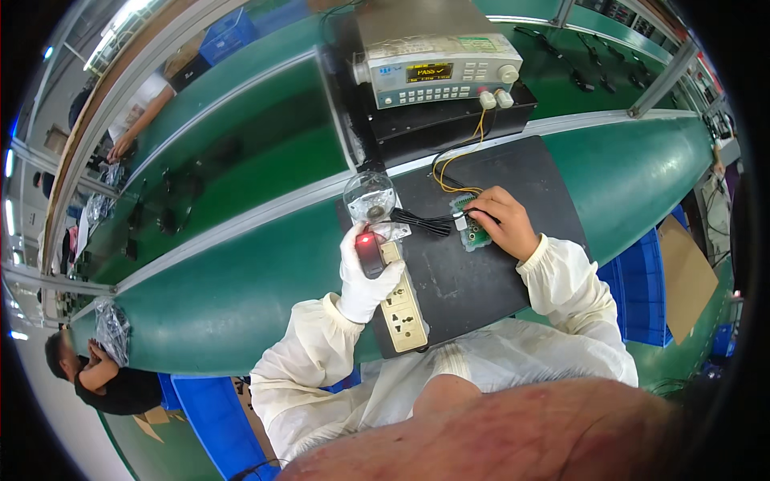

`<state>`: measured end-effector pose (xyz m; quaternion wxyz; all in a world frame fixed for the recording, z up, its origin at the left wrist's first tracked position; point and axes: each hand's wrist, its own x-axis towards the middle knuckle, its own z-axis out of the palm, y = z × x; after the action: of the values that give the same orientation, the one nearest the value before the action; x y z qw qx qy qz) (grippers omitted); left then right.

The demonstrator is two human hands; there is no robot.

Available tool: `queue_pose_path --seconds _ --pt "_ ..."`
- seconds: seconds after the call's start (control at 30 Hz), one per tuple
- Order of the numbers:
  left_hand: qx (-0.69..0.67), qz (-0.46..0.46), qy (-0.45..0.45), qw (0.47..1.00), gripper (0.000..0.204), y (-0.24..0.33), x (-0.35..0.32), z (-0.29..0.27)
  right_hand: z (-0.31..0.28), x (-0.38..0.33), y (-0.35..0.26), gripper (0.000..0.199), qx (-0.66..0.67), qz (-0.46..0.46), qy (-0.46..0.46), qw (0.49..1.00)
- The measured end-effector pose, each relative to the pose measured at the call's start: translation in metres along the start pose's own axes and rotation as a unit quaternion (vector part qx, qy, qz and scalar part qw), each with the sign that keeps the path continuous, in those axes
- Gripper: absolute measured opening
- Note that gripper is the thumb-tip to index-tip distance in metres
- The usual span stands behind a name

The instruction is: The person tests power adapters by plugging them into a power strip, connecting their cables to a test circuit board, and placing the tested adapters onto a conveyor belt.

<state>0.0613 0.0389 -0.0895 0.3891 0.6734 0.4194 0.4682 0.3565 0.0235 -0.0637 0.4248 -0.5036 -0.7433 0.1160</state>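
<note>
My left hand point(367, 284), in a white glove, is closed around a small black power adapter point(370, 256) with a red glow on its top. The adapter is at the far end of a cream power strip point(403, 322); whether it is plugged in is hidden. A coiled black cable point(425, 223) stretches from near the adapter towards a green circuit board point(475, 236). Over that board my bare right hand point(512, 224) pinches the black cable's end; its plug is hidden by my fingers. Yellow and black wires point(449, 178) run to the board's far side.
A bench tester point(441, 74) with a lit screen stands behind on a black box point(449, 120). Beside the strip's far end is a clear round dome point(370, 195). A dark mat point(481, 293) lies underneath on the green bench. Blue bins point(642, 289) flank me; other people are at left.
</note>
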Motion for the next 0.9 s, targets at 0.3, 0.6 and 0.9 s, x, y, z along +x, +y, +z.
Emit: queue_pose_path --seconds 0.3,0.6,0.9 --pt "-0.003 0.016 0.001 1.0 0.068 0.002 0.002 0.001 0.003 0.005 -0.01 0.032 0.054 0.021 0.052 0.997" --pt "-0.061 0.053 0.04 0.996 0.062 0.006 0.0 -0.002 0.009 -0.009 -0.051 0.038 0.178 -0.194 -0.242 0.934" --pt "-0.006 0.333 -0.159 0.929 0.084 0.114 0.016 0.003 0.029 -0.032 -0.083 0.077 0.648 0.089 -0.254 0.713"
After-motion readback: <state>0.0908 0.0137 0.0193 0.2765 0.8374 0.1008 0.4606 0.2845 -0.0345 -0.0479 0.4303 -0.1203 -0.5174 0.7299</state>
